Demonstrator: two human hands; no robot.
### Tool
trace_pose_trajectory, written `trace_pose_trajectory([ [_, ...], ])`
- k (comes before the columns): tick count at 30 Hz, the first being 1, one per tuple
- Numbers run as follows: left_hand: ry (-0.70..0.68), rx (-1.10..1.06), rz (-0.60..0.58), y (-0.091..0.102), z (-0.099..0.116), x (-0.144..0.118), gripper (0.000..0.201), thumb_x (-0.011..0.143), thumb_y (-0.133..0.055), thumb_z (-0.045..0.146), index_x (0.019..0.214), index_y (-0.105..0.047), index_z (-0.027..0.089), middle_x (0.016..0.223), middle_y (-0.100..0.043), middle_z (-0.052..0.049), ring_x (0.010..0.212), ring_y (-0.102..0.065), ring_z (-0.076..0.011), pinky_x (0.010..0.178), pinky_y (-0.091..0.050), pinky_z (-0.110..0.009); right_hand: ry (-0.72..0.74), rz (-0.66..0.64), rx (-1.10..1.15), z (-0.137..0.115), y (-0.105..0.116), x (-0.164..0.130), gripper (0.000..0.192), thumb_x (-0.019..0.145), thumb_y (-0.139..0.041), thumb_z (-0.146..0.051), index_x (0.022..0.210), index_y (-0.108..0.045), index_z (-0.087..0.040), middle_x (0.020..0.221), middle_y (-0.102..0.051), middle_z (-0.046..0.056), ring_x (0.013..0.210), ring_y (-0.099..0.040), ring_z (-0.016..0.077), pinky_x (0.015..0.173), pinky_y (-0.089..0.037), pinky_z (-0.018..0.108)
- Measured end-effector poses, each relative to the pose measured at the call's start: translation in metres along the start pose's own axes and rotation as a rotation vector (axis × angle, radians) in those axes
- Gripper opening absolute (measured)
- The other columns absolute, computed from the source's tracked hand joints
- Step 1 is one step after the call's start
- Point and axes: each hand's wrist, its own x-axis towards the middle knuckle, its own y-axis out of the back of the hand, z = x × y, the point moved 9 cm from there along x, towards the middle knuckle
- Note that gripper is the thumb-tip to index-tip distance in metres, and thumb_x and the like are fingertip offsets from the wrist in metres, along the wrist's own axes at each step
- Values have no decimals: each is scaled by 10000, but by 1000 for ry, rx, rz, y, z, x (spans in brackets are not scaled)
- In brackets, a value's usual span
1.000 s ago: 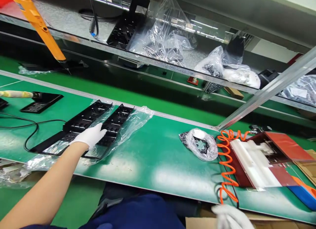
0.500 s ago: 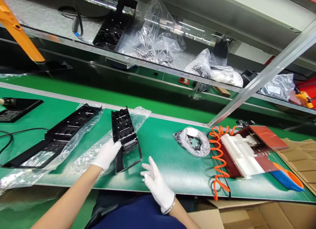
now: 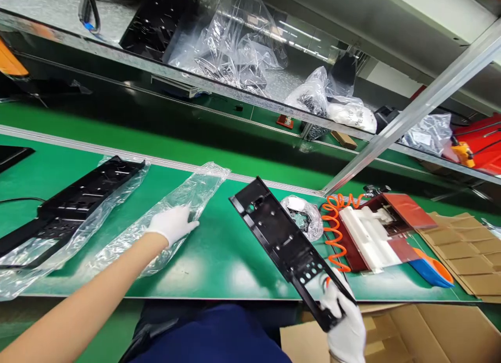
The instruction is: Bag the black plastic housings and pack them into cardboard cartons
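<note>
My right hand (image 3: pixel 346 318), in a white glove, is closed around the open-loop end of a black bracket (image 3: pixel 287 238). The bracket is raised and tilted, its slotted plate reaching up and left above the green bench. My left hand (image 3: pixel 174 225), also gloved, rests over a clear plastic sleeve (image 3: pixel 195 196) with its fingers stretched out to the right, holding nothing. A similar black bracket (image 3: pixel 90 188) lies further left on another clear sleeve (image 3: pixel 129 183).
Behind the raised bracket sits a clear bag of small parts (image 3: pixel 309 217). To the right are a coiled orange hose (image 3: pixel 332 230), a red-and-white fixture (image 3: pixel 366 238) and flattened cardboard (image 3: pixel 465 248). Above the bench runs a shelf edge (image 3: pixel 219 86) bearing bagged parts; a metal post (image 3: pixel 391 128) slants beside it.
The bracket has passed from my left hand to my right and moved right, off the plastic sleeve. My left hand is now empty over that sleeve. The view has shifted slightly.
</note>
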Motion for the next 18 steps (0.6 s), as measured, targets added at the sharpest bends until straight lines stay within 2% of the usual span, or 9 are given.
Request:
trace_pose_trajectory([
  [2,42,-114,-61,-7,-8,14,328,782,-552,424,864,-654,124,951,-709,-252,1046,-675,-423,928,-484,-538,6,51,29,-10,30,-6,315,788,-718,-322,1093,-724,-243,659,-529,-28,493,-367,71,466,-418,204],
  [3,26,-174,-97,-15,-1,17,308,800,-526,411,835,-648,130,893,-713,-230,994,-696,-394,900,-506,-509,13,69,34,-14,38,-8,318,788,-714,-323,1096,-722,-247,660,-540,-26,487,-368,71,461,-416,202],
  [5,-42,-297,-178,-35,31,14,353,850,-463,437,875,-649,138,853,-722,-182,890,-721,-327,808,-548,-439,39,96,41,-19,41,-11,314,782,-713,-323,1084,-722,-235,632,-536,-30,466,-347,63,449,-400,192],
  [7,-122,-413,-273,-57,74,2,423,877,-442,494,997,-650,145,914,-739,-146,851,-726,-271,750,-565,-380,57,99,50,-23,30,-10,295,782,-709,-334,1049,-725,-210,578,-496,-44,442,-306,53,434,-370,180],
  [10,-276,-630,-432,-75,132,-29,517,834,-556,570,1173,-628,185,1095,-735,-122,916,-719,-242,758,-572,-336,76,62,19,-31,11,-4,291,807,-684,-361,1044,-726,-197,511,-413,-66,433,-311,64,439,-365,189],
  [12,-346,-876,-452,-65,150,-46,588,832,-573,602,1257,-601,196,1126,-723,-127,934,-709,-253,740,-574,-336,73,28,-29,-37,6,-2,315,827,-663,-379,1069,-727,-187,487,-378,-73,425,-316,73,437,-362,201],
  [15,-370,-1191,-319,-30,140,-61,714,907,-432,634,1447,-456,168,916,-727,-110,767,-686,-231,627,-550,-327,48,24,-59,-42,14,-4,329,818,-671,-377,1053,-742,-158,484,-384,-76,401,-267,55,418,-334,195],
  [18,-425,-1126,-301,-21,130,-79,793,898,-456,630,1525,-358,155,826,-711,-84,646,-634,-195,581,-528,-316,6,24,-45,-39,22,-10,345,813,-674,-372,1064,-747,-147,480,-387,-83,384,-215,37,407,-323,186],
])
